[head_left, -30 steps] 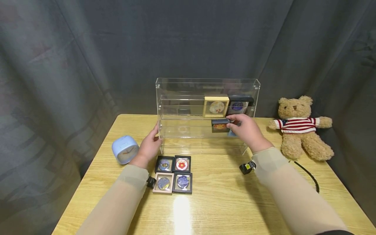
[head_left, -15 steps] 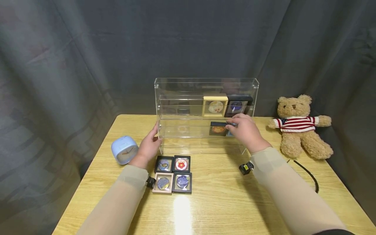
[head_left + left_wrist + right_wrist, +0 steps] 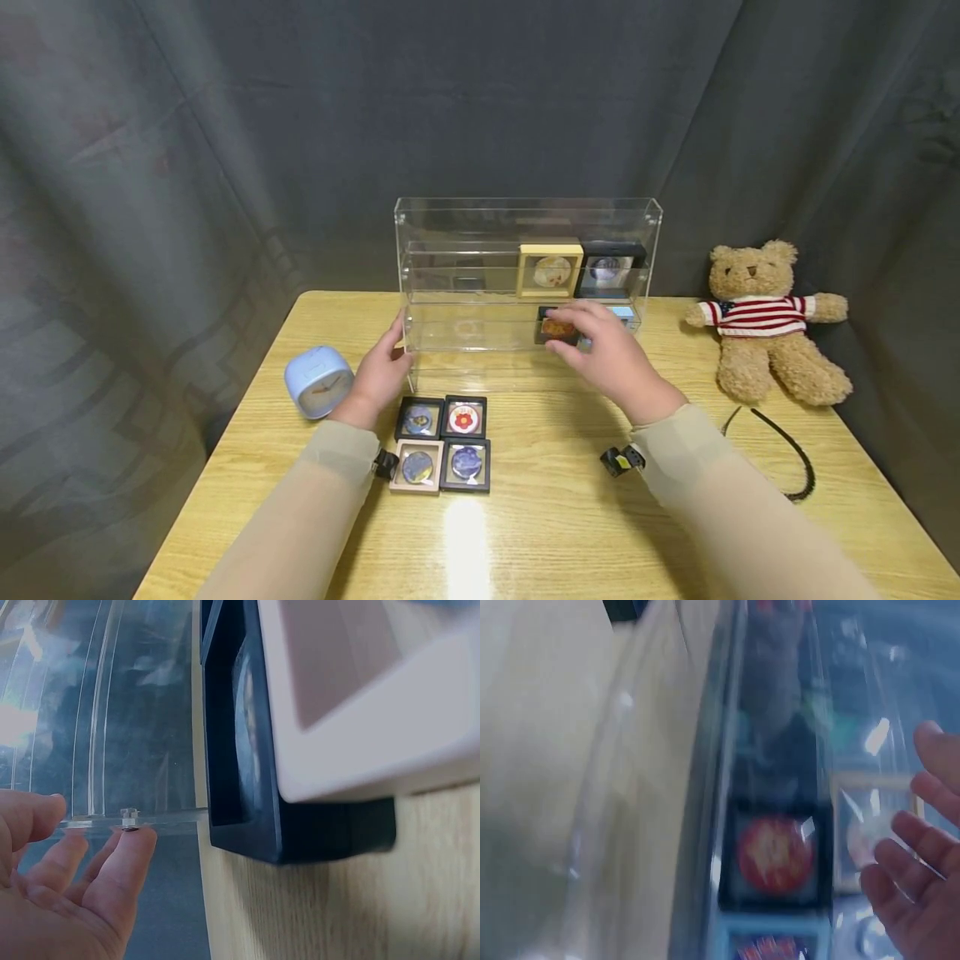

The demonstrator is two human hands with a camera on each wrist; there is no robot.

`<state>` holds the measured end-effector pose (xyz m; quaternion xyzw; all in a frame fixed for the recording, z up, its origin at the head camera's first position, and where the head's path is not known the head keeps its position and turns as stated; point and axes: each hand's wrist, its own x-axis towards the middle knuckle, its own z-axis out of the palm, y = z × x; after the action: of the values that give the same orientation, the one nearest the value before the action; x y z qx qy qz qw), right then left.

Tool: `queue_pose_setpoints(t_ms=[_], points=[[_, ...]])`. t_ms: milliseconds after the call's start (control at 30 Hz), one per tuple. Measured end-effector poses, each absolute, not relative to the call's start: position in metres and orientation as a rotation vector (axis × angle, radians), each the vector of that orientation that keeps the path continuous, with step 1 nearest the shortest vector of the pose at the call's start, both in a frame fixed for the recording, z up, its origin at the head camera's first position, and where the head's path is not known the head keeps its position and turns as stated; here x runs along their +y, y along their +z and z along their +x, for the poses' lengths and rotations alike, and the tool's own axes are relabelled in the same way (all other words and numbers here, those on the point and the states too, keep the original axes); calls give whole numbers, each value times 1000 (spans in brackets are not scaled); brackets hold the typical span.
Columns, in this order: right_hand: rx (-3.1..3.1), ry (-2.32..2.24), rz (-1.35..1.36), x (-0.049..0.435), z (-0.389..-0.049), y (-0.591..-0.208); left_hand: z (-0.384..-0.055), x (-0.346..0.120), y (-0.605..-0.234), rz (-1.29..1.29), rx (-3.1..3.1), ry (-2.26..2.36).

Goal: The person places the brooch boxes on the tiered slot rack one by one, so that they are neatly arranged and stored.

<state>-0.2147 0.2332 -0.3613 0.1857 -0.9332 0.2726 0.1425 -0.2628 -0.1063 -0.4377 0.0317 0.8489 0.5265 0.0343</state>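
While the right hand (image 3: pixel 609 360) gripped the black frame (image 3: pixel 775 855) half a second ago, its fingers now spread free; that frame stands on the clear shelf (image 3: pixel 465 297), beside a blue frame (image 3: pixel 772 924). The left hand (image 3: pixel 380 379) still pinches the shelf's side.

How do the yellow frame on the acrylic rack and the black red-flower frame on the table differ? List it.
The yellow frame has a pale yellow border; the red-flower frame has a black one.
The yellow frame stands upright in the acrylic rack; the red-flower frame lies flat on the table.
The yellow frame holds a pale disc; the red-flower frame, a white disc with a red flower.
Both are square.
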Motion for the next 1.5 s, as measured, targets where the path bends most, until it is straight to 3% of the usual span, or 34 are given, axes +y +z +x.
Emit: queue_pose_setpoints(t_ms=[200, 700, 1500], points=[[-2875, 723, 708, 203, -197, -390, -262, -106, -437, 103, 2616, 1615], [-3134, 513, 841, 145, -159, -449, -261, -106, -435, 108, 2610, 1623], [-3194, 568, 691, 145, -149, -455, -260, -106, -435, 115, 2619, 1620]])
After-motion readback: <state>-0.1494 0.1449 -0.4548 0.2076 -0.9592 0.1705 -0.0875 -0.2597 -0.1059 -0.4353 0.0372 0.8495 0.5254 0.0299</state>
